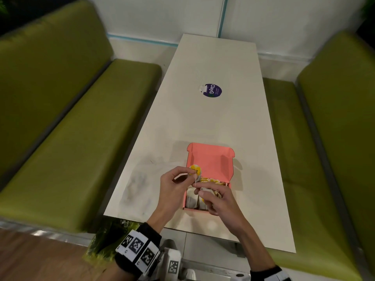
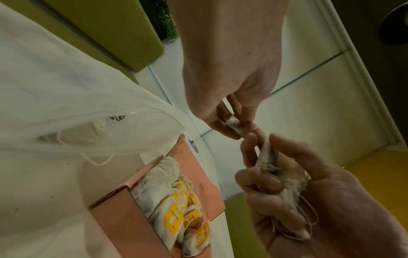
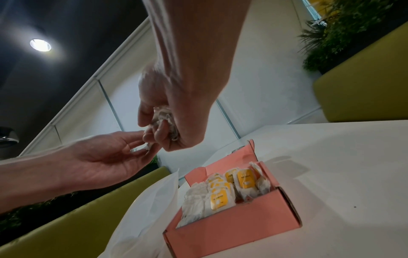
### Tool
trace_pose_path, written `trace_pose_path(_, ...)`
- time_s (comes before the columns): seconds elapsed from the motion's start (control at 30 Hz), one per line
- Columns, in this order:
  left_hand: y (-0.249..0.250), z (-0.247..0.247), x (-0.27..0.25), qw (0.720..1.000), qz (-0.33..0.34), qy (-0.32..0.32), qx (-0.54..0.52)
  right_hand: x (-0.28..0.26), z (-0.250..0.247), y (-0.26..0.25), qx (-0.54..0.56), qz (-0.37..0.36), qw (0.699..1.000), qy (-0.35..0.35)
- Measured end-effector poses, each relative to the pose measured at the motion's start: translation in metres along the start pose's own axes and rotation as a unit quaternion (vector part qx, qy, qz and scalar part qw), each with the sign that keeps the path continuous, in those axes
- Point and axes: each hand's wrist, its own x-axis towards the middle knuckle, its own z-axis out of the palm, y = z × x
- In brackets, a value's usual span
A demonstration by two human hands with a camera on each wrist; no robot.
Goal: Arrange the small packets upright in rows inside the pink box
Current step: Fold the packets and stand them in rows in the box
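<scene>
Rows of white yellow-tagged packets (image 3: 217,196) already fill my pink cardboard box (image 3: 232,232); my right hand (image 1: 220,197) clutches a bunch, left fingers (image 1: 185,171) pinching one free.

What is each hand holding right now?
Left hand: pinching one tea bag's yellow tag.
Right hand: fingers curled round a bunch of tea bags, above the pink box.

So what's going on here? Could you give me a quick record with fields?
Box: pink box, lid open, on white table
Inside: packets with yellow tags, mostly upright
Left hand: fingers pinch one packet above the box
Right hand: grips a bunch of packets
Nearby: purple sticker farther along the table
</scene>
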Motion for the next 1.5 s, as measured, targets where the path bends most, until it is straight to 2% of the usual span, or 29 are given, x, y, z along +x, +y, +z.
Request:
trace_pose_path(0.1,-0.001,0.0,0.001,1.0,-0.004,0.008,-0.005,0.0,0.001,0.001,-0.033,-0.001,0.999,0.01)
trace_pose_path(0.27,0.002,0.002,-0.001,0.999,-0.017,-0.003,-0.027,-0.001,0.006,0.007,-0.125,-0.053,0.99,0.031)
trace_pose_path(0.43,-0.003,-0.002,0.002,0.999,0.027,0.023,0.018,-0.011,0.004,0.007,-0.173,-0.058,0.982,-0.047)
trace_pose_path(0.5,-0.005,-0.003,0.003,0.999,0.042,0.018,0.028,-0.012,-0.002,0.004,-0.171,-0.063,0.983,-0.037)
trace_pose_path(0.6,-0.008,-0.002,0.001,0.997,0.065,-0.011,0.049,-0.003,-0.014,-0.002,-0.178,-0.097,0.976,0.077)
trace_pose_path(0.67,-0.012,0.002,-0.003,0.996,0.068,-0.036,0.05,0.005,-0.02,-0.008,-0.194,-0.092,0.97,0.117)
trace_pose_path(0.8,-0.021,0.009,-0.01,0.991,0.06,-0.103,0.057,0.01,-0.024,-0.015,-0.245,-0.081,0.964,0.066)
trace_pose_path(0.87,-0.026,0.011,-0.012,0.987,0.058,-0.123,0.079,0.009,-0.027,-0.016,-0.27,-0.097,0.956,0.068)
trace_pose_path(0.97,-0.034,0.012,-0.013,0.98,0.055,-0.139,0.131,0.006,-0.038,-0.011,-0.335,-0.076,0.936,0.071)
trace_pose_path(1.1,-0.049,0.005,-0.013,0.943,0.062,-0.176,0.276,0.0,-0.052,0.0,-0.46,0.0,0.886,0.056)
trace_pose_path(1.23,-0.064,-0.005,-0.018,0.872,0.132,-0.216,0.42,0.002,-0.054,0.01,-0.553,0.084,0.828,0.035)
trace_pose_path(1.3,-0.07,-0.006,-0.021,0.835,0.161,-0.229,0.473,0.008,-0.05,0.015,-0.565,0.099,0.819,0.037)
trace_pose_path(1.37,-0.073,-0.004,-0.023,0.804,0.157,-0.245,0.519,0.015,-0.045,0.018,-0.563,0.107,0.818,0.051)
trace_pose_path(1.5,-0.076,-0.004,-0.024,0.783,0.145,-0.269,0.542,0.029,-0.038,0.022,-0.565,0.118,0.811,0.096)
